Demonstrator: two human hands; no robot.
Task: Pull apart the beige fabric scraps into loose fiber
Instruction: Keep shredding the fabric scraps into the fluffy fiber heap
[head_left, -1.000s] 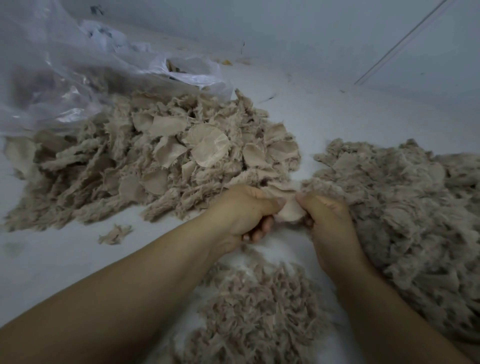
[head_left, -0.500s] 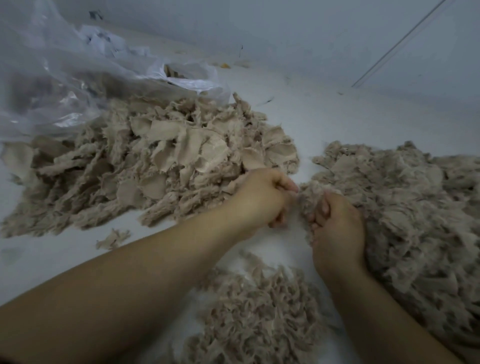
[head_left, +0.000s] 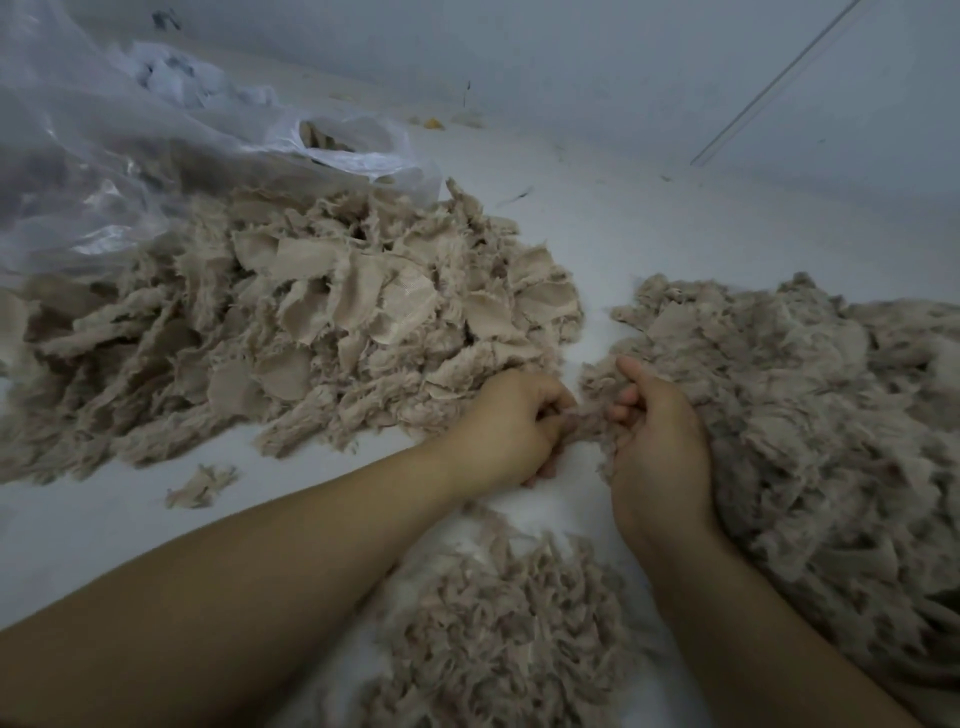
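Note:
A big heap of beige fabric scraps (head_left: 322, 322) lies at the left on the white surface. A mound of loose beige fiber (head_left: 810, 415) fills the right side. Between the two, my left hand (head_left: 511, 426) and my right hand (head_left: 657, 441) sit close together, each with curled fingers pinching one end of a small frayed beige scrap (head_left: 587, 415) stretched between them. My right hand rests against the edge of the fiber mound.
A smaller pile of shredded fiber (head_left: 509, 639) lies near me between my forearms. A clear plastic bag (head_left: 119, 145) with more scraps spreads over the upper left. One stray scrap (head_left: 200, 483) lies alone at the left. A pale wall stands behind.
The flat scrap I held a second ago has been pulled into a frayed tuft. Both hands shifted slightly right, toward the fiber mound.

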